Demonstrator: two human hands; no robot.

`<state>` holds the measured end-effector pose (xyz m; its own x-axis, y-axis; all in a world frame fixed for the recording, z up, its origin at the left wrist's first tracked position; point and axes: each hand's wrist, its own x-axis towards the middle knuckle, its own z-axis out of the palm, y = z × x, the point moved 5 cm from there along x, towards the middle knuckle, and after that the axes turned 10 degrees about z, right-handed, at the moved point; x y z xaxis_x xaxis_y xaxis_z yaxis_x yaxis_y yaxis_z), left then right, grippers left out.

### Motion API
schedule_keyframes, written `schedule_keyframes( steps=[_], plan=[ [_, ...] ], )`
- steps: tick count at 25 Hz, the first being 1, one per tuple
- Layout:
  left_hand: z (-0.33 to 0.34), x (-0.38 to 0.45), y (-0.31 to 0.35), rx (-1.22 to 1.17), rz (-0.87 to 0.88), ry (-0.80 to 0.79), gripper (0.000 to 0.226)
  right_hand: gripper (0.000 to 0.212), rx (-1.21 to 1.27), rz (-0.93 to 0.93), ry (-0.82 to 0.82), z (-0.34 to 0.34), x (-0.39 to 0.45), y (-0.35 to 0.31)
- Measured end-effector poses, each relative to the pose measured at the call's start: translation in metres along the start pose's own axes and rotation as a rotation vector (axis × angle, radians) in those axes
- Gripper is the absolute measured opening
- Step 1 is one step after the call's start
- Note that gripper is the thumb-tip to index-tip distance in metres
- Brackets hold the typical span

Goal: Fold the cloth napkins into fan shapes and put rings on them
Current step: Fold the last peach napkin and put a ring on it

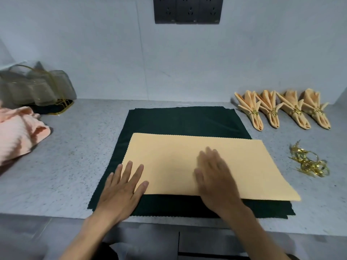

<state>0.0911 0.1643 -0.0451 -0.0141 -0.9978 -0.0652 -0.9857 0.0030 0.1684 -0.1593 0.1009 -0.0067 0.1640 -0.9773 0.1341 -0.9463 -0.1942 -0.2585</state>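
Note:
A peach cloth napkin [187,158], folded in half into a rectangle, lies flat on a dark green cloth [180,121] on the grey counter. My left hand [124,188] rests flat with straight fingers on the napkin's lower left corner. My right hand [216,177], slightly blurred, lies flat on the middle of the napkin near its front edge. Several peach napkins folded into fans [281,109], each with a gold ring, lie in a row at the back right. A pile of loose gold rings [309,162] sits to the right of the napkin.
A pink towel [16,134] lies at the left edge of the counter [75,156]. Behind it stands a clear bag with gold trim [37,87]. Dark wall sockets [187,10] sit high on the wall. The counter's front edge runs just below the green cloth.

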Motion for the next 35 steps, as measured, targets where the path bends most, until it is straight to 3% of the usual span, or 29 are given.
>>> schedule_keyframes(
  steps=[3,5,9,14,17,20,24,25,29,32,35],
  plan=[
    [-0.007,0.001,0.000,0.017,0.008,-0.045,0.072,0.085,-0.010,-0.124,-0.142,0.035,0.009,-0.041],
    [-0.027,0.017,-0.005,-0.013,-0.042,0.034,0.056,0.084,-0.056,-0.122,-0.169,0.046,0.011,-0.041],
    [-0.056,0.073,-0.028,-0.259,-0.301,0.295,0.021,0.083,-0.071,-0.122,-0.174,0.047,0.010,-0.038],
    [-0.053,0.107,-0.060,-0.773,-0.497,0.300,0.017,0.084,-0.046,-0.126,-0.173,0.046,0.009,-0.040],
    [-0.054,0.107,-0.058,-0.840,-0.434,0.313,0.035,0.084,-0.055,-0.114,-0.181,0.047,0.010,-0.038],
    [-0.063,0.093,-0.033,-0.764,-0.270,0.496,0.032,0.069,0.022,-0.122,-0.195,0.041,0.009,-0.040],
    [-0.068,0.050,0.027,-0.477,0.205,0.643,0.009,0.035,0.883,0.250,-0.232,0.006,0.016,-0.018],
    [-0.059,0.040,0.038,-0.372,0.318,0.651,0.009,0.031,0.980,0.333,-0.240,-0.001,0.018,-0.012],
    [-0.020,0.021,0.057,-0.309,0.460,0.538,0.011,0.027,0.744,0.332,-0.394,-0.003,0.022,-0.010],
    [-0.015,0.013,0.039,-0.367,0.403,0.516,0.016,0.011,0.644,0.241,-0.416,0.003,0.023,-0.013],
    [-0.017,-0.009,-0.001,-0.366,0.349,0.526,0.037,0.016,0.642,0.235,-0.387,0.005,0.021,-0.009]
  ],
)
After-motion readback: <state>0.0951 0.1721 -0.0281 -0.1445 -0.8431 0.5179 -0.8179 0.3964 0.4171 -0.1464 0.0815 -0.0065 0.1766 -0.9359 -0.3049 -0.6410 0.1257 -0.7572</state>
